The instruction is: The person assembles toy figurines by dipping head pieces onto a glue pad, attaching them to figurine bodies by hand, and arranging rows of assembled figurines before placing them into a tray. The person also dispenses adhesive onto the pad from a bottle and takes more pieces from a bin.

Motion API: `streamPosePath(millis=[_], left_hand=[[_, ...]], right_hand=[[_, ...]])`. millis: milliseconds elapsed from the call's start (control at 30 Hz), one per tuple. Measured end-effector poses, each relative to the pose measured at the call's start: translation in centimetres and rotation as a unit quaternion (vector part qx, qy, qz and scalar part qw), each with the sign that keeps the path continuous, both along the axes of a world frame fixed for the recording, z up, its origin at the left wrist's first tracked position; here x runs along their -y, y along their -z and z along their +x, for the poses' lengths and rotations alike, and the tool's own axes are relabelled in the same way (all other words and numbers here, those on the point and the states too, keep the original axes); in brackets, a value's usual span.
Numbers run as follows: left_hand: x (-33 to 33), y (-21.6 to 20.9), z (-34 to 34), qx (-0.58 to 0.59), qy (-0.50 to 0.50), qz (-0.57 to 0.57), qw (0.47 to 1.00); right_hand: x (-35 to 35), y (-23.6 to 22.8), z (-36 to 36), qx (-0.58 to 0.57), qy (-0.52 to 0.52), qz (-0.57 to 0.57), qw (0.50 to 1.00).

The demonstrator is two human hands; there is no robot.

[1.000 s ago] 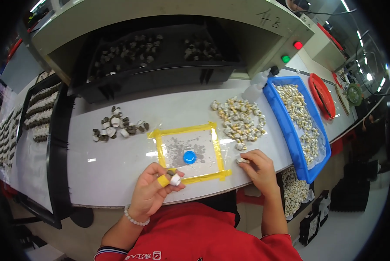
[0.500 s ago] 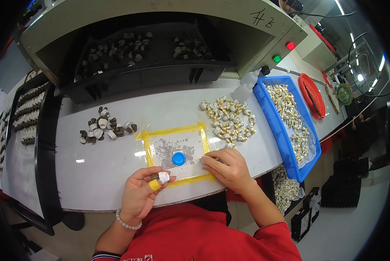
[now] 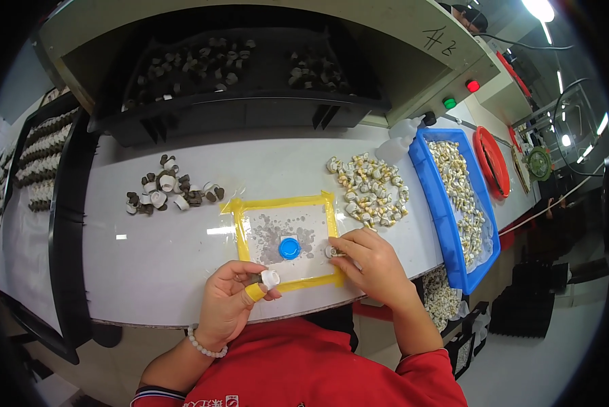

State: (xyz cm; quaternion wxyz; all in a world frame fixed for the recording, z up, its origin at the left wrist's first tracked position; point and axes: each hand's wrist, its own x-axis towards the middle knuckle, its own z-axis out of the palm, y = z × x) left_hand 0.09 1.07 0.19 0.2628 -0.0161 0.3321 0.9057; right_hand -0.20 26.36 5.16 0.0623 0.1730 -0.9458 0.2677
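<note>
Between thumb and fingers, my left hand (image 3: 235, 292) pinches a white-and-dark cap-shaped part (image 3: 270, 278), its round white end facing up and right; yellow tape wraps the thumb. My right hand (image 3: 372, 263) is closed on a small white-and-metal part (image 3: 331, 252) at the right edge of the taped area. Between both hands a blue round cap (image 3: 289, 248) sits on a grey-spotted white sheet (image 3: 257, 217) bordered by yellow tape (image 3: 284, 201). Beyond the right hand lies a pile of white-and-gold parts (image 3: 372, 190). A smaller pile of white-and-dark parts (image 3: 163, 190) lies left of the sheet.
At the right a blue tray (image 3: 447, 224) holds many white-and-gold parts, with a red round dish (image 3: 491, 161) beyond it. Translucent bottles (image 3: 394, 149) stand by the tray. A black bin (image 3: 243, 114) sits under the shelf. Black trays (image 3: 67, 258) with rowed parts stand left.
The view has shifted slightly. My right hand's fingertips now show a white-and-metal part more plainly. My left hand still holds its part, its white end turned more toward view.
</note>
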Motion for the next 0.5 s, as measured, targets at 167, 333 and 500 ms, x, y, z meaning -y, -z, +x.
streamPosePath(millis=[167, 333, 500], left_hand=[[-0.3, -0.1, 0.1, -0.017, -0.013, 0.018, 1.000], [-0.3, 0.1, 0.2, -0.012, -0.022, 0.018, 1.000], [-0.5, -0.2, 0.2, -0.015, -0.032, 0.012, 0.999]], right_hand=[[1.9, -0.4, -1.0, 0.025, -0.023, -0.076, 0.997], [3.5, 0.0, -2.3, 0.015, -0.061, -0.062, 0.996], [3.6, 0.3, -2.8, -0.021, -0.085, -0.023, 0.996]])
